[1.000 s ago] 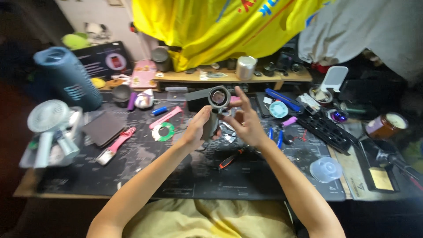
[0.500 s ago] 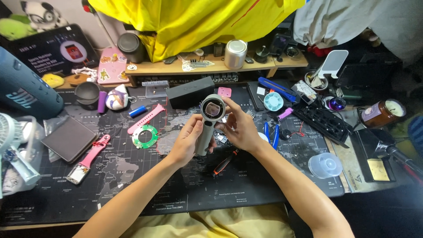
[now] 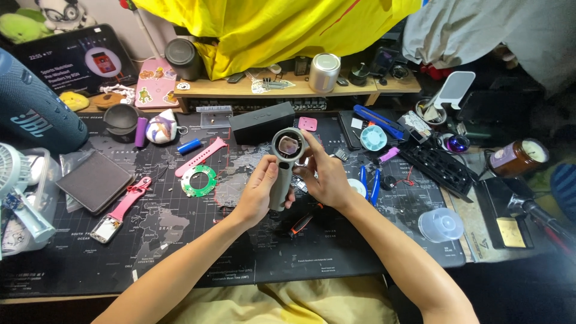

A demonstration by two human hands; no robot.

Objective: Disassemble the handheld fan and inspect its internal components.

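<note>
One cluttered black map-printed desk mat (image 3: 180, 252)

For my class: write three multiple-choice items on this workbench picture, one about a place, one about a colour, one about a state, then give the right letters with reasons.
1. Where does the green ring-shaped circuit board lie?
A. on the wooden shelf
B. on the dark desk mat, beside the pink strap
C. inside the clear cup

2. What colour is the cloth hanging over the shelf?
A. yellow
B. red
C. green

3. How is the grey handheld device held?
A. lying untouched
B. by the left hand alone
C. by the left hand and right hand together

Answers: 1 B, it lies flat on the mat; 2 A, plainly yellow; 3 C, both hands grip it above the mat.
</note>
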